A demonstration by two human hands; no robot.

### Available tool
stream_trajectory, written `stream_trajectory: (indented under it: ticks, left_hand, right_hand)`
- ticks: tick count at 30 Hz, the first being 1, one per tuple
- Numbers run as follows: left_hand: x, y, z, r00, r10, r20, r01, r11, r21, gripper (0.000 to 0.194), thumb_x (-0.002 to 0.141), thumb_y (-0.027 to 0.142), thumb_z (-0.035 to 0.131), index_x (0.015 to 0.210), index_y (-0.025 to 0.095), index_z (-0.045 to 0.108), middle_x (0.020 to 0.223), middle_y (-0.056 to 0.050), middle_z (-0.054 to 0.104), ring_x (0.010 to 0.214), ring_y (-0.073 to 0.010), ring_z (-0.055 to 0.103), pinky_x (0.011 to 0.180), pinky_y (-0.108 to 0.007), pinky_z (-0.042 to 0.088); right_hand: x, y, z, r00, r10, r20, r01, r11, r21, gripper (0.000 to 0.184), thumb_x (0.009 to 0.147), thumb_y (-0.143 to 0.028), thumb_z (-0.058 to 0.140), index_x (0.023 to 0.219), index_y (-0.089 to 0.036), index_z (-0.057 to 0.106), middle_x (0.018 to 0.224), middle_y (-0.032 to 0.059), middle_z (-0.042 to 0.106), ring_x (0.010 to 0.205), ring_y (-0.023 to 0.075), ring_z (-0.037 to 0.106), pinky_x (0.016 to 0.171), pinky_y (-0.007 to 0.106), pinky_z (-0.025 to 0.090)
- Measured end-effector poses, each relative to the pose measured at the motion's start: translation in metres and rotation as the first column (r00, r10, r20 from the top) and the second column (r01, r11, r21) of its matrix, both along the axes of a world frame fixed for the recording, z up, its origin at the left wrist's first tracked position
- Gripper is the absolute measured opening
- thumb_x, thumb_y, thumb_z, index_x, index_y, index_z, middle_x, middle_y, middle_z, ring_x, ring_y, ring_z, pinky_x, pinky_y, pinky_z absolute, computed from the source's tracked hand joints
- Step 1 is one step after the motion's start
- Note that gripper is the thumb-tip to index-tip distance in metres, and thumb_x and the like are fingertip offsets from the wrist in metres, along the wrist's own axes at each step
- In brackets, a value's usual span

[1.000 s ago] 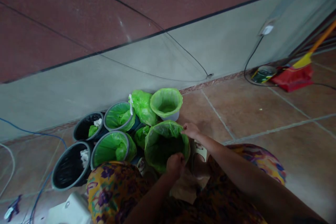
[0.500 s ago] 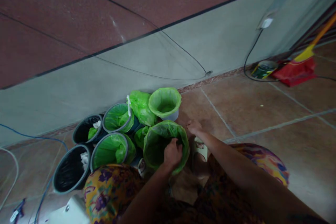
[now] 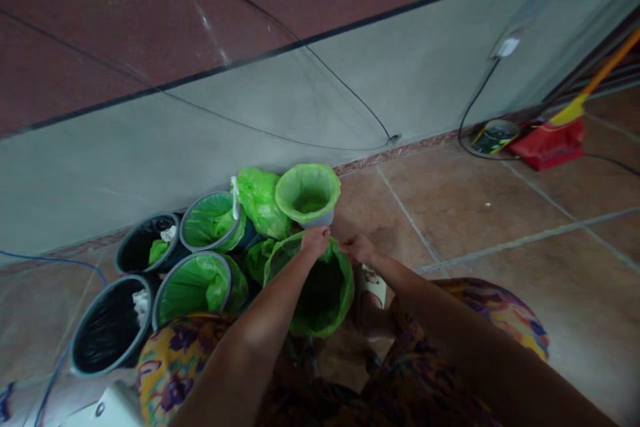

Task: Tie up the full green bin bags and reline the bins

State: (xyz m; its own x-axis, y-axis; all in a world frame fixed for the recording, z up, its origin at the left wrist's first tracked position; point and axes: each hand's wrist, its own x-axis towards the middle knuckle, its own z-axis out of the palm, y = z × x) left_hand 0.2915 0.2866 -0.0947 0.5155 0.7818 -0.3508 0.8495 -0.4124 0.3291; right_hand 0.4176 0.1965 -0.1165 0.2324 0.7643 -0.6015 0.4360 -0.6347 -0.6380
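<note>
A small bin lined with a green plastic bag (image 3: 320, 303) stands on the floor right in front of my knees. My left hand (image 3: 315, 241) reaches across it and pinches the far rim of the green liner. My right hand (image 3: 358, 248) grips the liner's rim on the right side, fingers closed on the plastic. Both hands are close together at the back edge of this bin. Just beyond them stands another bin with a green liner (image 3: 307, 193) folded over its rim.
Left of it stand several more bins, some with green liners (image 3: 197, 283), some with black liners (image 3: 107, 323) holding white paper. A tied green bag (image 3: 257, 197) lies among them. Cables run along the wall. A red dustpan and broom (image 3: 550, 140) lie far right.
My left hand has moved from the near rim of the liner, across the bin's mouth, to the far rim. My right hand has stayed at the right rim. The view shifted slightly.
</note>
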Motion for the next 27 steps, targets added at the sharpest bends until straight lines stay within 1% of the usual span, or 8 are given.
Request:
stream_trajectory:
  ticks: [3,6,9,12,16,22,25,27]
  left_hand:
    - [-0.005,0.001,-0.002,0.991,-0.120,-0.050,0.122,0.992,0.026,0.031,0.095,0.026,0.046,0.114,0.020,0.070,0.119,-0.004,0.070,0.111,-0.0170,0.062,0.102,-0.027,0.042]
    - [-0.014,0.006,-0.002,0.976,-0.209,-0.067,0.211,0.977,0.025,0.029,0.094,0.026,0.047,0.108,0.019,0.072,0.112,-0.005,0.072,0.107,-0.0185,0.063,0.100,-0.028,0.043]
    - [-0.022,0.012,0.000,0.956,-0.272,-0.105,0.277,0.960,0.030,0.028,0.092,0.023,0.048,0.109,0.021,0.071,0.110,-0.006,0.072,0.106,-0.0195,0.063,0.098,-0.029,0.044]
    - [-0.023,0.013,0.001,0.932,-0.305,-0.195,0.318,0.947,0.038,0.029,0.092,0.020,0.046,0.113,0.019,0.067,0.109,-0.010,0.071,0.105,-0.0223,0.064,0.094,-0.032,0.047]
    - [-0.018,0.008,-0.004,0.934,-0.257,-0.248,0.283,0.956,0.075,0.035,0.095,0.017,0.037,0.120,0.017,0.061,0.107,-0.014,0.070,0.104,-0.0258,0.066,0.088,-0.036,0.049]
    - [-0.010,0.000,-0.012,0.960,-0.175,-0.220,0.202,0.974,0.103,0.039,0.096,0.014,0.032,0.126,0.018,0.057,0.108,-0.014,0.069,0.103,-0.0240,0.066,0.088,-0.035,0.050]
    - [-0.007,-0.001,-0.007,0.974,-0.111,-0.198,0.126,0.990,0.068,0.039,0.094,0.012,0.034,0.128,0.016,0.055,0.111,-0.015,0.068,0.103,-0.0228,0.066,0.089,-0.033,0.050]
    - [-0.009,-0.006,0.000,0.977,-0.062,-0.202,0.073,0.996,0.047,0.045,0.092,0.010,0.037,0.136,0.013,0.048,0.111,-0.016,0.069,0.102,-0.0228,0.066,0.088,-0.032,0.050]
  right_hand:
    - [-0.002,0.001,0.001,0.973,0.157,0.167,-0.164,0.986,0.026,0.026,0.084,-0.036,0.061,0.083,-0.016,0.077,0.071,0.0040,0.071,0.063,0.0127,0.064,0.050,0.018,0.037]
    - [-0.006,0.005,0.004,0.921,0.259,0.292,-0.281,0.959,0.036,0.026,0.085,-0.033,0.057,0.087,-0.017,0.078,0.079,0.0056,0.074,0.074,0.0150,0.067,0.058,0.018,0.041]
    - [-0.011,0.009,0.004,0.866,0.334,0.373,-0.346,0.937,-0.036,0.027,0.085,-0.027,0.056,0.093,-0.013,0.077,0.091,0.0125,0.075,0.083,0.0205,0.070,0.065,0.021,0.045]
    - [-0.018,0.008,0.002,0.833,0.353,0.426,-0.351,0.932,-0.086,0.028,0.084,-0.019,0.055,0.101,-0.010,0.075,0.101,0.0178,0.073,0.094,0.0242,0.070,0.074,0.024,0.049]
    - [-0.025,0.002,-0.005,0.835,0.366,0.411,-0.347,0.930,-0.124,0.028,0.086,-0.013,0.051,0.101,-0.009,0.074,0.105,0.0199,0.072,0.100,0.0262,0.069,0.081,0.028,0.051]
    - [-0.029,-0.006,-0.017,0.833,0.423,0.357,-0.410,0.905,-0.114,0.027,0.087,-0.012,0.050,0.101,-0.011,0.073,0.103,0.0171,0.073,0.099,0.0256,0.069,0.083,0.029,0.050]
    - [-0.031,-0.010,-0.019,0.840,0.434,0.326,-0.419,0.900,-0.121,0.021,0.087,-0.015,0.053,0.089,-0.011,0.074,0.088,0.0149,0.074,0.085,0.0226,0.071,0.074,0.026,0.051]
    - [-0.033,-0.013,-0.017,0.852,0.418,0.314,-0.404,0.908,-0.111,0.022,0.088,-0.022,0.055,0.083,-0.012,0.074,0.076,0.0122,0.072,0.076,0.0208,0.070,0.069,0.025,0.050]
